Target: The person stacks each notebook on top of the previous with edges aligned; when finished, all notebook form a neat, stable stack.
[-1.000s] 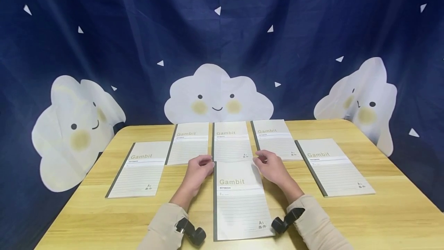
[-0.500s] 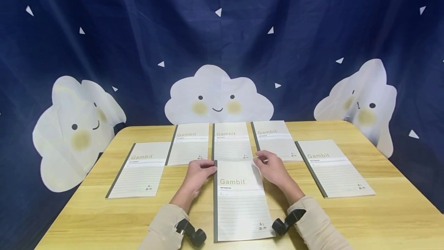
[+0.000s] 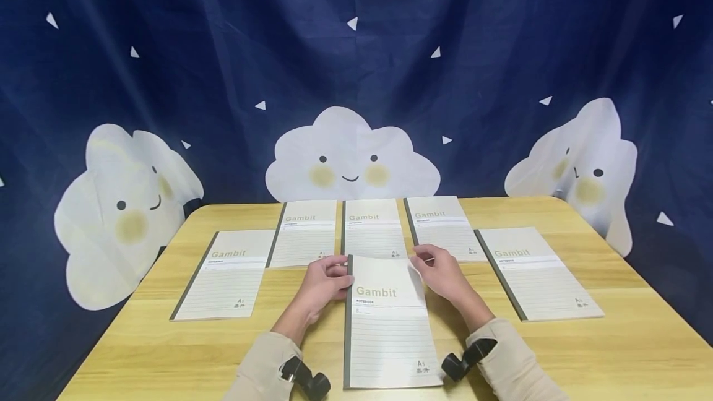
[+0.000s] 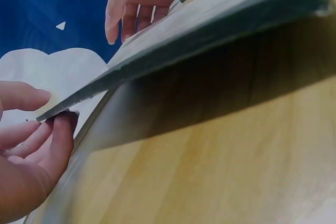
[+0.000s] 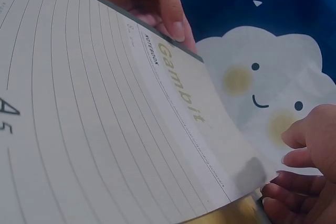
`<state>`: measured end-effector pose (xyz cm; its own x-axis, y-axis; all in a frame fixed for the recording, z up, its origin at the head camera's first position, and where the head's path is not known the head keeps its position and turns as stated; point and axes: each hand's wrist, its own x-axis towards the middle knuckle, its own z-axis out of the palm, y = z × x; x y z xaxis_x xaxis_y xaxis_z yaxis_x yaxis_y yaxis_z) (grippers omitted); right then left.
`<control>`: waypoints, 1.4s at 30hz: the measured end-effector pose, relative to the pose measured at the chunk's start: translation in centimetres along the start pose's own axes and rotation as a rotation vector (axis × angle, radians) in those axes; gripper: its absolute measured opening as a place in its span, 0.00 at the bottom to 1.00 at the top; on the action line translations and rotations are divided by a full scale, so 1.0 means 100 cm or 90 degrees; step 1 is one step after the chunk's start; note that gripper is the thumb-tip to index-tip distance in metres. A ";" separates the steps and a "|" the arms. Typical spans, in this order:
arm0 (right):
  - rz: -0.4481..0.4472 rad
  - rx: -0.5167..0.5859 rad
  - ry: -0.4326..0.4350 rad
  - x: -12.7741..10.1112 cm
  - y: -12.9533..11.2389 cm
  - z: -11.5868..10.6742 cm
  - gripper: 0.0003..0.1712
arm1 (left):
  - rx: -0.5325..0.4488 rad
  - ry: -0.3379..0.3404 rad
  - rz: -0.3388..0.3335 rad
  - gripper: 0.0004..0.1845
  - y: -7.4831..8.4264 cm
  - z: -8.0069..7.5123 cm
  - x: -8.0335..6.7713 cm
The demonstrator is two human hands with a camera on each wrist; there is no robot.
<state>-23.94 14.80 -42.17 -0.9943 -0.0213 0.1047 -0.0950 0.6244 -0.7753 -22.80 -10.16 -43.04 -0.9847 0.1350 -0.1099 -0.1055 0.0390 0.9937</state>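
Notebook (image 3: 387,320) far corners pinched by both hands, left (image 3: 323,283), right (image 3: 442,276).

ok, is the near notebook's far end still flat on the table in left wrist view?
No, the notebook is raised off the table, left hand pinching its corner.

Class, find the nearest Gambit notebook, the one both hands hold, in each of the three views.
Head: notebook at bottom centre, between both hands.
Left wrist: its dark spine edge runs diagonally across the top, lifted off the table.
Right wrist: its lined cover fills the left.
Shared landmark: the smiling cloud.
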 end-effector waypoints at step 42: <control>0.041 0.203 -0.129 -0.009 -0.001 -0.002 0.31 | -0.047 0.056 0.024 0.25 -0.001 -0.007 0.002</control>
<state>-23.04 14.89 -42.07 -0.9853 -0.1633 -0.0506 -0.0110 0.3559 -0.9344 -23.04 -10.81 -43.10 -0.9962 0.0472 -0.0728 -0.0746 -0.0375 0.9965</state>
